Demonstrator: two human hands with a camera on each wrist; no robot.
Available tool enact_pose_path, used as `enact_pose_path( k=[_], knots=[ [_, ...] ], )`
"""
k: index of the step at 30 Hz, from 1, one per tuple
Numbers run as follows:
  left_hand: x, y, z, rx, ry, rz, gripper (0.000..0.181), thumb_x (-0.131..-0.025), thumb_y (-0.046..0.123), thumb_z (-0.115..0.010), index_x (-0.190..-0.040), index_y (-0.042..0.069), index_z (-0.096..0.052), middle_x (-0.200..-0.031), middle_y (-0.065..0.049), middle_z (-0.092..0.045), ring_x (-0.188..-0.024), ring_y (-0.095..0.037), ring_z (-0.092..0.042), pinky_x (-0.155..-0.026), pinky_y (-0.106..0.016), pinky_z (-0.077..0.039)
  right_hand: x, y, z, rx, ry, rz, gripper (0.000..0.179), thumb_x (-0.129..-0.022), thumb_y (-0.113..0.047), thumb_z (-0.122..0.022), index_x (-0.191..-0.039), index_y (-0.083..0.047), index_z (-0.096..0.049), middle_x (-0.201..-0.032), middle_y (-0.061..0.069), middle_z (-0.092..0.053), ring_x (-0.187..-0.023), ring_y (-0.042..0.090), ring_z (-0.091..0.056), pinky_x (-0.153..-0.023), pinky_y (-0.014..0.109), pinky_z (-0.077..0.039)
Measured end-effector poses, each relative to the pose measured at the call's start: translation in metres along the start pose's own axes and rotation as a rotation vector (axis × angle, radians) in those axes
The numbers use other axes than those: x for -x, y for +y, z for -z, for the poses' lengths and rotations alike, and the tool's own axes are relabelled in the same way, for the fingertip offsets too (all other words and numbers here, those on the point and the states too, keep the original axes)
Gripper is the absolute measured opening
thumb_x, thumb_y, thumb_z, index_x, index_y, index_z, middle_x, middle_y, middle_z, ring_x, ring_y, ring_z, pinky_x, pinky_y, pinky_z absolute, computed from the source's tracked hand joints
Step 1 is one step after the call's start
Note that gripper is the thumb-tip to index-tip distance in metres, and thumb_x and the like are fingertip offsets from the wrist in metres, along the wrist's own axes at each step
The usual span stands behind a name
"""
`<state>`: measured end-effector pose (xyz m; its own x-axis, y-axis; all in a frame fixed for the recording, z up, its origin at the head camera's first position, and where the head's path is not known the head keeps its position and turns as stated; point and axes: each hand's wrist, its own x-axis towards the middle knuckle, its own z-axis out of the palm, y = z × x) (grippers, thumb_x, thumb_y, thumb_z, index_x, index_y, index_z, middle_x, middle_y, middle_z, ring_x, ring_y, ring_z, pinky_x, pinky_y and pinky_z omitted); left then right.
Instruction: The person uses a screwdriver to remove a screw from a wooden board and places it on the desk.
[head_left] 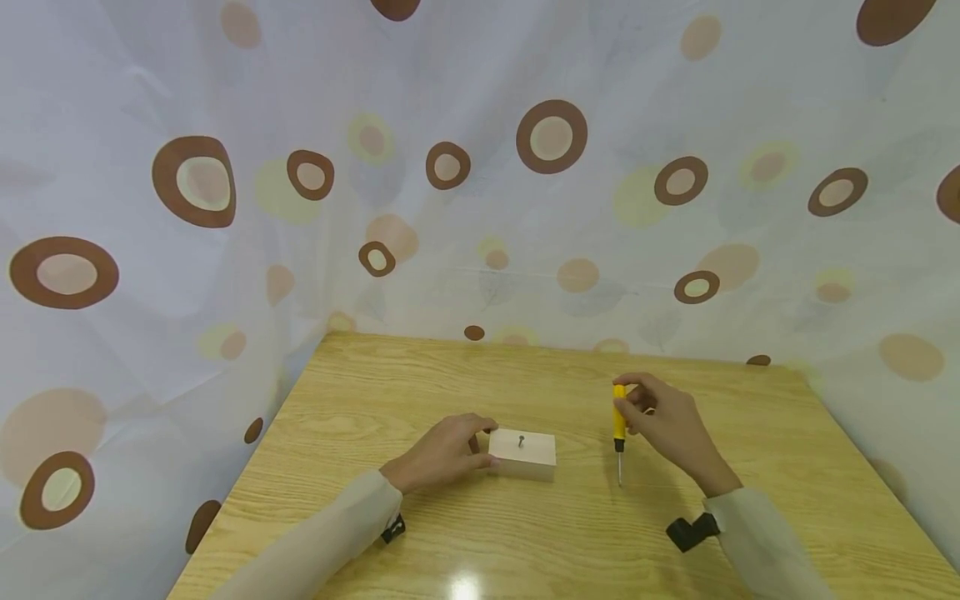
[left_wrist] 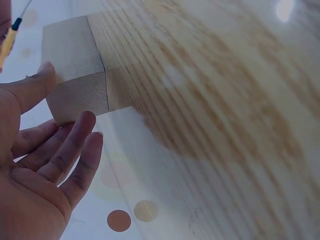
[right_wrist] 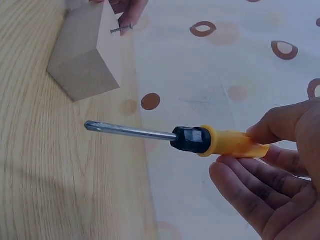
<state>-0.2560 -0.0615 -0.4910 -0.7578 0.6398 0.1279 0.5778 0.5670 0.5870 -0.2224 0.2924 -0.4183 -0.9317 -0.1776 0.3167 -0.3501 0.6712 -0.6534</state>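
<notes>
Pale wood, square-edged: block (head_left: pixel 522 462) lies flat on the glossy, grained bench (head_left: pixel 420 375). Threaded metal screw (right_wrist: pixel 121 29) stands out of its upper face. Left hand (head_left: pixel 442 454): grip narrow, thumb and fingers pinching the block's left end. Right hand (head_left: pixel 670 421): grip holding a screwdriver (head_left: pixel 619 421) by its yellow handle; black collar, round metal shank pointing down, cross-shaped tip, right of the block and apart from it. Creased, spotted sheet (head_left: pixel 480 83) behind.

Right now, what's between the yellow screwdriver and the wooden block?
Just a bare stretch of tabletop. The head view shows it, with the wooden block on one side and the yellow screwdriver, held by the right hand, on the other.
</notes>
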Motion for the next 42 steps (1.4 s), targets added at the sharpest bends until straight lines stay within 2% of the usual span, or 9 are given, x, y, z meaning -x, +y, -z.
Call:
enact_pose_path(
  k=[6,12,25,31,42],
  knots=[
    [0.001,0.001,0.000,0.000,-0.003,0.012,0.059,-0.093,0.037,-0.078,-0.141,0.008,-0.061,-0.131,-0.004,-0.066,-0.084,-0.002,-0.060,-0.067,-0.020,-0.052,-0.006,-0.004,-0.005,-0.027,0.002,0.011,0.031,-0.102,-0.023,-0.067,-0.130,-0.010,-0.062,-0.092,0.005,-0.068,-0.072,0.018,-0.068,-0.062,0.033,-0.059],
    [0.001,0.001,0.000,0.016,-0.002,0.015,0.058,-0.093,0.036,-0.077,-0.141,0.008,-0.060,-0.132,-0.003,-0.066,-0.086,-0.003,-0.060,-0.069,-0.021,-0.052,-0.012,-0.012,-0.009,-0.085,0.008,0.043,0.030,-0.101,-0.017,-0.068,-0.130,-0.010,-0.062,-0.093,0.006,-0.068,-0.075,0.026,-0.069,-0.062,0.031,-0.059],
    [0.000,-0.001,-0.001,0.005,0.000,0.004,0.056,-0.094,0.035,-0.077,-0.141,0.009,-0.061,-0.131,-0.003,-0.066,-0.086,-0.002,-0.060,-0.070,-0.020,-0.052,-0.025,-0.027,-0.023,-0.136,0.033,0.106,0.030,-0.100,-0.013,-0.070,-0.129,-0.011,-0.063,-0.091,0.007,-0.069,-0.071,0.022,-0.069,-0.060,0.031,-0.059],
    [-0.001,-0.001,-0.001,0.007,-0.005,0.003,0.057,-0.094,0.035,-0.077,-0.141,0.008,-0.061,-0.132,-0.003,-0.066,-0.086,-0.002,-0.060,-0.070,-0.020,-0.052,-0.032,-0.036,-0.029,-0.164,0.042,0.137,0.030,-0.100,-0.013,-0.070,-0.129,-0.010,-0.063,-0.093,0.009,-0.069,-0.071,0.025,-0.070,-0.060,0.029,-0.059],
    [-0.001,0.001,0.000,-0.008,-0.010,0.001,0.057,-0.094,0.034,-0.077,-0.141,0.006,-0.061,-0.132,-0.004,-0.066,-0.085,-0.002,-0.060,-0.069,-0.020,-0.052,-0.040,-0.046,-0.046,-0.219,0.044,0.129,0.032,-0.100,-0.014,-0.070,-0.130,-0.010,-0.062,-0.097,0.011,-0.070,-0.075,0.028,-0.071,-0.060,0.030,-0.059]
  ],
)
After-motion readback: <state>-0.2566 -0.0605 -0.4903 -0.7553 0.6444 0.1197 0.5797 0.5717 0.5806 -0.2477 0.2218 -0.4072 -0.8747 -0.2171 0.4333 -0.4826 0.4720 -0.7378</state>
